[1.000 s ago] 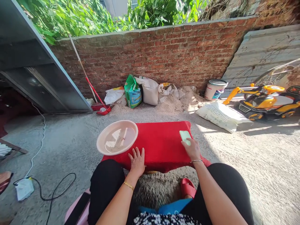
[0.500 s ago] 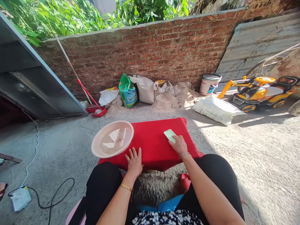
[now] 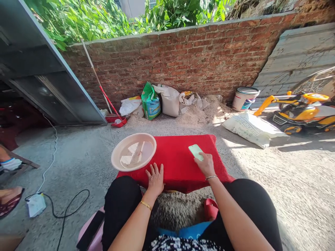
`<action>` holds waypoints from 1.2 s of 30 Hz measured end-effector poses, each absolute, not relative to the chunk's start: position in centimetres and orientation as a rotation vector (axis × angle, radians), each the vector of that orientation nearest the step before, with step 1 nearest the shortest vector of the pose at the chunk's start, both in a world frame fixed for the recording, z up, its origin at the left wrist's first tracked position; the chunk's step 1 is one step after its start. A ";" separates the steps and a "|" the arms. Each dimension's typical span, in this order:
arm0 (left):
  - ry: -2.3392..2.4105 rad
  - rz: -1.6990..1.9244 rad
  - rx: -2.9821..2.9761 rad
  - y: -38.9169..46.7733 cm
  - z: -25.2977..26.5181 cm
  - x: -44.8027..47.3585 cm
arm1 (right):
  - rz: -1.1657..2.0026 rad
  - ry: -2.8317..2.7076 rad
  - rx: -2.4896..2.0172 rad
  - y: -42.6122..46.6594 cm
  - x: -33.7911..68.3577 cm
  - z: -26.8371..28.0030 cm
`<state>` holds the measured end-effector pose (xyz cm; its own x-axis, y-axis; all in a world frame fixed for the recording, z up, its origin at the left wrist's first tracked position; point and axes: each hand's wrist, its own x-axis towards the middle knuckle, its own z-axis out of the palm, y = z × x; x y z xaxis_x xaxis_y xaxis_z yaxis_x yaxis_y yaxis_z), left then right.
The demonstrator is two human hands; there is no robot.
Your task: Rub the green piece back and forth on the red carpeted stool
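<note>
A red cloth (image 3: 178, 157) covers a low table in front of my knees. On its right part lies a light green phone (image 3: 195, 150), and my right hand (image 3: 206, 164) has its fingers closed on the near end. My left hand (image 3: 155, 179) rests on the cloth's near edge with its fingers spread, holding nothing. Just beyond those fingertips stands a pale pink basin (image 3: 115, 161) of what looks like water, at the left end of the cloth. My right thumb and fingertips are partly hidden.
Sacks (image 3: 169, 101) and a gravel heap (image 3: 209, 111) line the brick wall (image 3: 183, 62). A filled bag (image 3: 251, 127), a bucket (image 3: 245, 99) and a toy excavator (image 3: 309, 111) stand right. At left are a power strip (image 3: 36, 205) with cables and another person's foot (image 3: 10, 198).
The whole view has shifted, so the scene sits farther right and more shows at the left, including another person's foot. Both hands keep their places on the cloth and the phone.
</note>
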<state>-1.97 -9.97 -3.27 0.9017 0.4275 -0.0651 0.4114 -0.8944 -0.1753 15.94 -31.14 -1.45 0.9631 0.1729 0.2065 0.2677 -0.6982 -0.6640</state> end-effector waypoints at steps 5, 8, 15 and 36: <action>-0.640 0.140 -2.899 -9.9 -3.4 -2.0 | -0.163 -0.655 -2.308 -26.8 13.7 -2.9; -0.639 0.151 -2.900 -9.9 -3.5 -2.0 | -0.129 -0.586 -2.387 -27.7 14.4 -2.5; -0.646 0.174 -2.907 -10.0 -3.4 -1.9 | -0.096 0.057 -2.597 -34.1 17.2 0.1; -0.637 0.163 -2.899 -10.0 -3.2 -2.0 | -0.178 -0.616 -2.597 -28.8 15.0 -1.7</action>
<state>-1.97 -10.01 -3.23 0.9028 0.4244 -0.0699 0.4060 -0.8945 -0.1873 15.00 -28.77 -1.74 0.8911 0.3935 0.2261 0.4534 -0.7928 -0.4073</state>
